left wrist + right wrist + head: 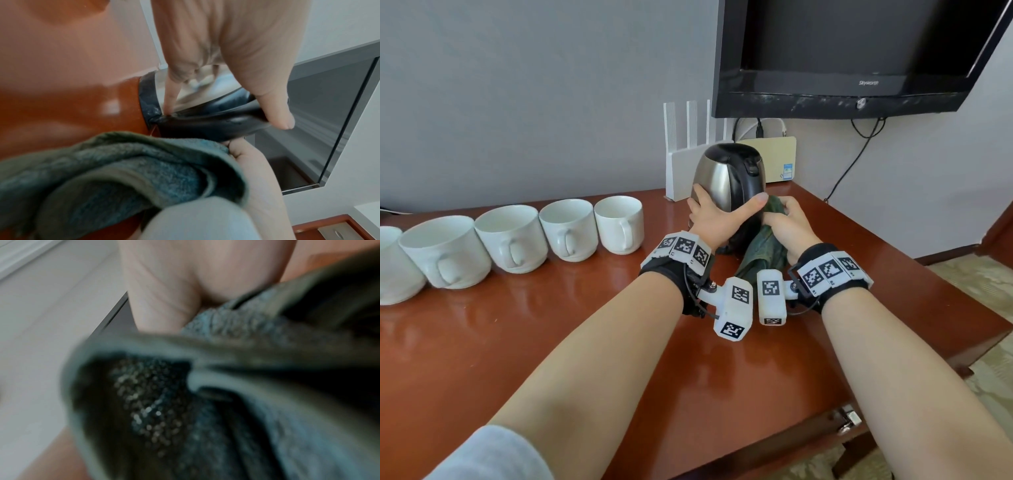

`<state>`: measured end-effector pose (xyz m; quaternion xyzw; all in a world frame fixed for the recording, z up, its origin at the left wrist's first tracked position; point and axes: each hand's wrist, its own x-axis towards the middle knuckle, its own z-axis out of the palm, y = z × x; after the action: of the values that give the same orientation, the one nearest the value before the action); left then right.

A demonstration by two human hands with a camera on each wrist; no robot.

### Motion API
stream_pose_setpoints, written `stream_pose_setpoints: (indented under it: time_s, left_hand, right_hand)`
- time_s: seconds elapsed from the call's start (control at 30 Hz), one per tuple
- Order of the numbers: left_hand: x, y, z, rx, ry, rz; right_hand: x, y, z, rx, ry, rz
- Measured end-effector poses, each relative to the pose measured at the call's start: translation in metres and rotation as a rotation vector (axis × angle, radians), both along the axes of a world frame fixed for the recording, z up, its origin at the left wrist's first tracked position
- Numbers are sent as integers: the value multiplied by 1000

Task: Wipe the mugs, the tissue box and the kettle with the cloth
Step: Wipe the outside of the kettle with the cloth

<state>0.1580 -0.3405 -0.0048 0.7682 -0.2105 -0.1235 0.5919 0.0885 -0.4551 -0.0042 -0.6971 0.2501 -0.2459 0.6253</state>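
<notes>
Both hands at upright kettle point(729, 178), frame centre: left hand point(717, 214) grips its body; right hand point(786, 222) bunches cloth point(763, 251) against its right-hand side.

A steel-bodied kettle point(726, 181) with black lid and handle stands upright at the table's one o'clock. A crumpled dark green terry cloth point(763, 250) touches its right side. White ceramic mugs point(565, 229) line up toward nine o'clock.

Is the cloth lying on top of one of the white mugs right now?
No, the right hand grips the cloth against the kettle, well apart from the mugs.
</notes>
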Motion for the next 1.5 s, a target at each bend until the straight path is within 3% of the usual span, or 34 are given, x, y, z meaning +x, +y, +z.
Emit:
stream_pose_setpoints:
  time_s: [0.6,0.73,0.9,1.0,1.13,1.27,1.4,1.5]
  left_hand:
    - [9,-1,1,-10,27,19]
    - [-2,12,9,80,-23,97]
    - [-31,42,42,-67,-133,197]
    - [-54,65,67,-226,-90,79]
    - [-83,100,95,-333,34,-146]
    - [-109,153,111,-494,105,-199]
    - [-125,216,122,-427,29,-236]
    - [-135,258,130,-338,-61,-110]
  right_hand:
    - [19,-16,0,-6,36,31]
    - [-2,-12,10,-9,-54,-106]
    - [-43,15,50,56,-241,-161]
    - [-65,47,83,82,-294,-54]
    - [-86,105,116,105,-308,234]
    - [-103,154,133,79,-298,486]
    - [-117,187,149,-75,-234,593]
    - [-120,207,158,-201,-200,562]
